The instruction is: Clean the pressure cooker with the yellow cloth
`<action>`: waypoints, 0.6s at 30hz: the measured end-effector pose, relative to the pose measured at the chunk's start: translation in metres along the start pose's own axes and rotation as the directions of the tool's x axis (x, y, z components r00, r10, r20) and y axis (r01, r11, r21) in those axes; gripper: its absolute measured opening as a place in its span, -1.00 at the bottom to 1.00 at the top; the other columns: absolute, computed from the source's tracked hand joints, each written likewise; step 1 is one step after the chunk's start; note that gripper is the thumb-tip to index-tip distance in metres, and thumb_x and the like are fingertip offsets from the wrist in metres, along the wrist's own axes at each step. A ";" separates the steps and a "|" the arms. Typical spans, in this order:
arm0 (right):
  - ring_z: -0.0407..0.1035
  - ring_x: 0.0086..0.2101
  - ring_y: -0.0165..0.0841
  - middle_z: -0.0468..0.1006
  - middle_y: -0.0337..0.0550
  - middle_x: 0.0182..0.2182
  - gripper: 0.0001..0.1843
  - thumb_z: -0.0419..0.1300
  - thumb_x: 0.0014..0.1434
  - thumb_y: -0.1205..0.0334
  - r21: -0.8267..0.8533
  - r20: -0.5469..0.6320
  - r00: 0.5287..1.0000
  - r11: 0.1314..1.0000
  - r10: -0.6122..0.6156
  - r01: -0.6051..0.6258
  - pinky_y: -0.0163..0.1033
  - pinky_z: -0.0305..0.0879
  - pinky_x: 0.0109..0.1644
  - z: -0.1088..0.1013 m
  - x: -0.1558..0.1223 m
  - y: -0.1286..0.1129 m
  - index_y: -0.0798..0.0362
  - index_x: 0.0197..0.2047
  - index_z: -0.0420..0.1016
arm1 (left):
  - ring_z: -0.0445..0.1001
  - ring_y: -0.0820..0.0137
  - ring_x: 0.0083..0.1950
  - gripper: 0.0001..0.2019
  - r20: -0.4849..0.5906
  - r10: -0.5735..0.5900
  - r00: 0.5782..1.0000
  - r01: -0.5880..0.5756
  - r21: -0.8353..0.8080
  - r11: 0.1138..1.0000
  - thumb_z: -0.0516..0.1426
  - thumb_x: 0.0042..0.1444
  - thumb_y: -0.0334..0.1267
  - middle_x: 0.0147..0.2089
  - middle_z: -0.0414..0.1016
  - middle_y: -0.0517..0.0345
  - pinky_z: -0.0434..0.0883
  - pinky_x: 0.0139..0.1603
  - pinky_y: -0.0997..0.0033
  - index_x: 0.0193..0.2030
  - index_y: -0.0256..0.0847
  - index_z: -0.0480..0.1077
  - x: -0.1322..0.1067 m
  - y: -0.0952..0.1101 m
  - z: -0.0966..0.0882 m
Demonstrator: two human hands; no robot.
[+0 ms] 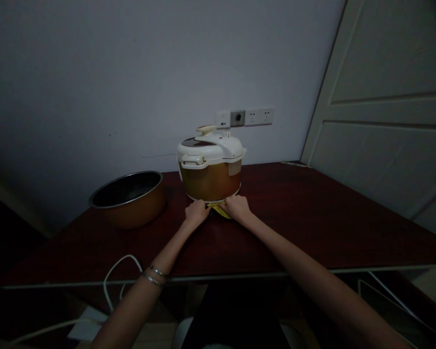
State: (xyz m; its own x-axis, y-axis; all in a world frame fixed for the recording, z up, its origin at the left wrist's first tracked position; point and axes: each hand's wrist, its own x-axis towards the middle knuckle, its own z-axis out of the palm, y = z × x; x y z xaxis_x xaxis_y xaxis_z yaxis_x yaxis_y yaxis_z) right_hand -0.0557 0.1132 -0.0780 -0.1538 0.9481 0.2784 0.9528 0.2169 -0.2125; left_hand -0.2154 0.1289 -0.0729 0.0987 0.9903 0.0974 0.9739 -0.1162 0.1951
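Note:
A yellow cloth-like piece [221, 210] is stretched between my two hands just in front of the base of an electric pressure cooker [210, 179]. My left hand [196, 212], with bracelets on its wrist, is closed on the left end of the yellow piece. Closed on the right end is my right hand [237, 207], touching or nearly touching the cooker's bottom rim. The cooker has a white lid and a gold-brown body, and its lid is on. What the fingers do underneath is hidden.
An orange-brown inner pot [134, 213] with a dark interior stands left of the cooker on the dark red table [298, 218]. A white cord [111, 271] loops over the front edge. Wall sockets [258, 116] are behind, and a white door [385, 116] is at the right.

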 end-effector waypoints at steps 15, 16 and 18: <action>0.50 -0.23 -0.10 0.58 0.19 -0.27 -0.55 0.01 0.23 0.00 -0.175 -0.067 0.990 0.975 0.128 -0.138 -0.17 0.36 -0.21 -0.006 -0.005 0.006 0.20 -0.22 0.56 | 0.52 0.17 -0.09 -0.62 -0.087 0.147 0.985 -0.123 0.238 0.964 -0.07 0.25 -0.14 -0.18 0.54 -0.22 0.39 -0.13 0.28 -0.15 -0.32 0.51 -0.009 0.033 0.003; 0.50 -0.23 -0.11 0.58 0.19 -0.27 -0.54 0.02 0.23 -0.02 -0.178 -0.067 0.989 0.974 0.129 -0.139 -0.17 0.36 -0.21 -0.006 -0.005 0.006 0.20 -0.22 0.56 | 0.52 0.17 -0.09 -0.61 -0.090 0.152 0.984 -0.127 0.238 0.963 -0.08 0.25 -0.15 -0.18 0.54 -0.22 0.39 -0.15 0.28 -0.16 -0.32 0.51 -0.010 0.033 0.003; 0.50 -0.23 -0.12 0.59 0.18 -0.28 -0.50 0.02 0.22 -0.07 -0.180 -0.061 0.991 0.976 0.116 -0.125 -0.19 0.35 -0.20 -0.006 -0.005 0.005 0.19 -0.22 0.57 | 0.53 0.15 -0.11 -0.61 -0.089 0.152 0.984 -0.127 0.243 0.962 -0.08 0.25 -0.15 -0.19 0.55 -0.22 0.40 -0.17 0.27 -0.18 -0.32 0.52 -0.011 0.029 0.001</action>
State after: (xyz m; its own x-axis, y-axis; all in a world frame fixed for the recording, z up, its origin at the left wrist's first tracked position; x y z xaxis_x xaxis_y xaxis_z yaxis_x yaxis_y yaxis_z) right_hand -0.0485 0.1079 -0.0752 -0.0260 0.9508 0.3087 0.9960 0.0511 -0.0735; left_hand -0.1886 0.1146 -0.0689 0.2275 0.9504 0.2121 0.9737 -0.2193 -0.0617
